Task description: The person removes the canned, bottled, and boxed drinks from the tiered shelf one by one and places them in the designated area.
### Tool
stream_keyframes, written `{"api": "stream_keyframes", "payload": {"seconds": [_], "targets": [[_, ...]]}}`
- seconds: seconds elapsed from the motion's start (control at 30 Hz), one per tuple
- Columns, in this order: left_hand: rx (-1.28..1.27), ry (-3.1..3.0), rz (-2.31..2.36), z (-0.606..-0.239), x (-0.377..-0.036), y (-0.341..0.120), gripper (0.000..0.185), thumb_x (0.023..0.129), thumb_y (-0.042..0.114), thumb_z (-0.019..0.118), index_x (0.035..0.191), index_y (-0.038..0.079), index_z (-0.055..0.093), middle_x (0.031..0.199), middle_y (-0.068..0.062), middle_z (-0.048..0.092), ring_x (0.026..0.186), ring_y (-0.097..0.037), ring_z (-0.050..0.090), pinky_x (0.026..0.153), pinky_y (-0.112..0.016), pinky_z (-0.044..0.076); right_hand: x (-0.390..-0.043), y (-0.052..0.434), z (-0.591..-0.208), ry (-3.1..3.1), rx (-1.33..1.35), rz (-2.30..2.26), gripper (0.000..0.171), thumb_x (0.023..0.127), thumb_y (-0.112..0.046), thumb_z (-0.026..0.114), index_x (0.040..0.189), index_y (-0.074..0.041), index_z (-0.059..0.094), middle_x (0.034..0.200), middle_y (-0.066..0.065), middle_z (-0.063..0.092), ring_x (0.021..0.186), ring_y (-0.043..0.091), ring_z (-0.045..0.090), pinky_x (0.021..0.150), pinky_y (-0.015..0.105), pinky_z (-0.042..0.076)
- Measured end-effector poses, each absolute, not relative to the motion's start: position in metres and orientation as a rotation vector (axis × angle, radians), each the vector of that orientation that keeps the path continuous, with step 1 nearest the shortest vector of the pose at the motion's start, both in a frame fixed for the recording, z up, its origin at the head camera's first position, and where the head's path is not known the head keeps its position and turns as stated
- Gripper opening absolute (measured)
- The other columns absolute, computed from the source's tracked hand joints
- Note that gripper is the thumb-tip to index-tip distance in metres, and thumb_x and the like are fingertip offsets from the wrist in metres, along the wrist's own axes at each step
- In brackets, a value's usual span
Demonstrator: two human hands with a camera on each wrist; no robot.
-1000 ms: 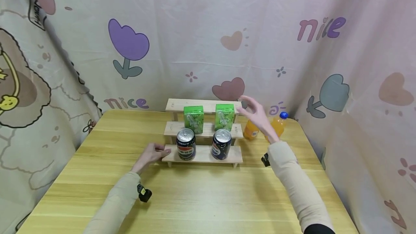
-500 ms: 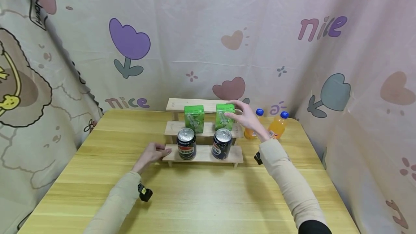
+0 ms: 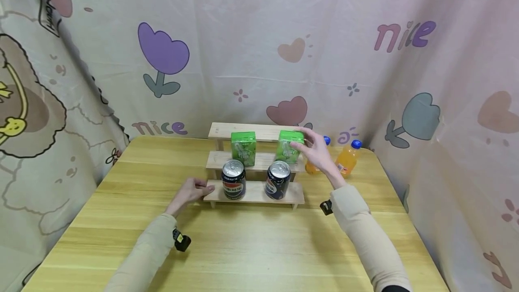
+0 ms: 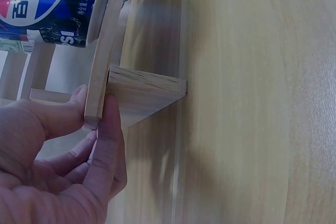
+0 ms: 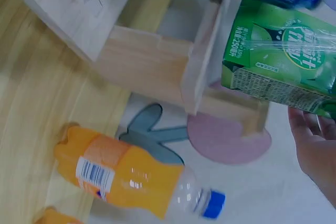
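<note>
A three-step wooden shelf (image 3: 253, 193) stands on the table. My left hand (image 3: 190, 192) pinches the left end of its bottom step (image 4: 102, 72), thumb on top (image 4: 68, 145). My right hand (image 3: 315, 151) grips the right green carton (image 3: 289, 147) by its top, and the carton tilts over the middle step. In the right wrist view the carton (image 5: 278, 61) leans off the step beside my fingers (image 5: 315, 145). A second green carton (image 3: 243, 148) stands upright on the middle step. Two blue cans (image 3: 233, 185) (image 3: 278, 179) stand on the bottom step.
Two orange bottles with blue caps (image 3: 348, 159) (image 3: 311, 168) stand right of the shelf, one partly behind my right hand. The shelf's top step (image 3: 239, 130) carries nothing. Printed curtains (image 3: 259, 57) close in the back and both sides of the wooden table (image 3: 259, 247).
My right hand came down from the air to the right carton, took hold of its top and tipped it to the right. My left hand has stayed on the shelf.
</note>
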State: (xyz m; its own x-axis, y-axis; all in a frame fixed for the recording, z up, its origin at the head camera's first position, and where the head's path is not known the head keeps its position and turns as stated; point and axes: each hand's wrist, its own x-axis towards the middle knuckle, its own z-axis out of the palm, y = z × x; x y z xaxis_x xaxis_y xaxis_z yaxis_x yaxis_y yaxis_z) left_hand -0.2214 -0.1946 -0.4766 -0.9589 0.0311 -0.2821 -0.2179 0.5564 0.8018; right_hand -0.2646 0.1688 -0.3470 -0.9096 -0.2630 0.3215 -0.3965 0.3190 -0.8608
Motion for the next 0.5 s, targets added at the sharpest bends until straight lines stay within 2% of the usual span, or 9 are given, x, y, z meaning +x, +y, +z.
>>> {"api": "stream_keyframes", "payload": {"seconds": [0.23, 0.4, 0.5], "targets": [[-0.174, 2.482, 1.411, -0.474, -0.220, -0.193, 0.051, 0.080, 0.030, 0.065, 0.111, -0.008, 0.052, 0.099, -0.020, 0.062, 0.082, -0.018, 0.060, 0.072, -0.030, 0.052, -0.263, 0.215, -0.368, -2.417, 0.559, 1.665, 0.045, 0.080, -0.016, 0.065, 0.121, -0.009, 0.049, 0.120, 0.013, 0.052, 0.108, 0.017, 0.051, 0.098, 0.036, 0.042], [-0.181, 2.467, 1.423, -0.475, -0.218, -0.194, 0.052, 0.080, 0.029, 0.065, 0.113, -0.008, 0.051, 0.100, -0.020, 0.061, 0.082, -0.018, 0.059, 0.072, -0.030, 0.052, -0.251, 0.248, -0.377, -2.367, 0.521, 1.666, 0.044, 0.080, -0.011, 0.064, 0.122, -0.005, 0.049, 0.119, 0.009, 0.050, 0.106, 0.006, 0.051, 0.089, 0.018, 0.046], [-0.185, 2.459, 1.431, -0.475, -0.218, -0.194, 0.052, 0.079, 0.029, 0.065, 0.113, -0.008, 0.051, 0.100, -0.020, 0.062, 0.082, -0.018, 0.060, 0.072, -0.030, 0.052, -0.246, 0.268, -0.385, -2.338, 0.506, 1.656, 0.043, 0.081, -0.008, 0.062, 0.121, -0.001, 0.048, 0.116, 0.004, 0.050, 0.102, 0.003, 0.052, 0.082, 0.012, 0.047]]}}
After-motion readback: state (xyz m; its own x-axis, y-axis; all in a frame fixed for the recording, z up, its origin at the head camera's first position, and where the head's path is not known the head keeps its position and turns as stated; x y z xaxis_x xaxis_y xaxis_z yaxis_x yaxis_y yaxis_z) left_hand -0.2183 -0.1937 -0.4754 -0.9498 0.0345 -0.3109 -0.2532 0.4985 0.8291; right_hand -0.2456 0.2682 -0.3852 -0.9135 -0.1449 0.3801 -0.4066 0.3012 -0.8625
